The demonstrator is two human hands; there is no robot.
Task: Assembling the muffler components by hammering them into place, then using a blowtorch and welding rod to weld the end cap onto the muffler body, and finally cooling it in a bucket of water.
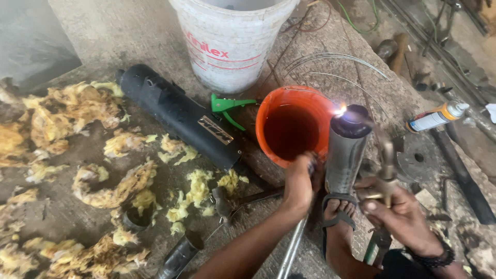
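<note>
Two bare hands work at an upright grey metal cylinder (345, 155) that stands on the concrete floor (103, 31), steadied by a sandalled foot (338, 212) at its base. Left hand (299, 183): its grip is closed round a thin metal rod (292, 248) and rests against the cylinder's left side. Right hand (400, 217): its grip is clamped on a brass gas torch (385, 170), whose tip rises towards the cylinder's dark upper rim. A bright flame point (341, 109) shows at that rim, just beside the orange bucket (292, 126) of dark liquid; judged from this, heating of the top joint is under way, and how much of the seam is finished cannot be told. Behind stand a white bucket (230, 41) and a long black cylinder (178, 116), with a green clamp tool (227, 106) between them and the orange bucket. Yellowish fibre wadding (77, 111) lies scattered over the floor at left. A spray can (436, 118) lies at right, well apart
</note>
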